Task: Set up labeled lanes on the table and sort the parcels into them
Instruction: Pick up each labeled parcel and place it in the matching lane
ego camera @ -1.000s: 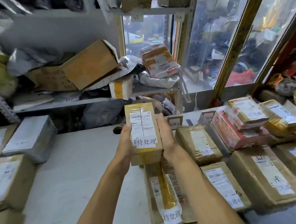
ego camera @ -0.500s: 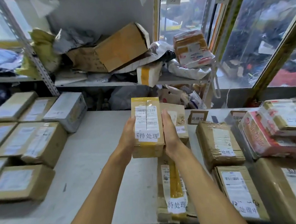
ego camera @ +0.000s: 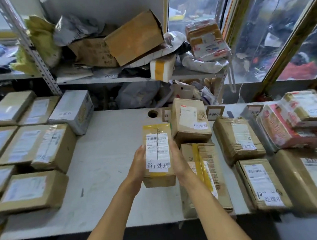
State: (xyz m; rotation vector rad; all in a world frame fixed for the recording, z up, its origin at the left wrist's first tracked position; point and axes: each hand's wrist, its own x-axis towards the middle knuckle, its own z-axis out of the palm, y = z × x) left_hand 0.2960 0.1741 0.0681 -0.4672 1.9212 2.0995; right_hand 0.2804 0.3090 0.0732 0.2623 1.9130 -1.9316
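Note:
I hold a small brown parcel with yellow tape, a barcode label and a white tag reading 待处理, just above the white table. My left hand grips its left side and my right hand grips its right side. It hangs beside a flat taped parcel and a taller box, both tagged 待处理. Small cardboard lane signs stand along the table's back edge.
Several unsorted brown boxes fill the table's left side. More tagged parcels and a pink-wrapped pack lie in rows on the right. A cluttered metal shelf stands behind the table, with a cable hole at the back.
Both hands have lowered the parcel toward the table, left of the 待处理 parcels. The view has tilted down and left, showing more boxes on the left.

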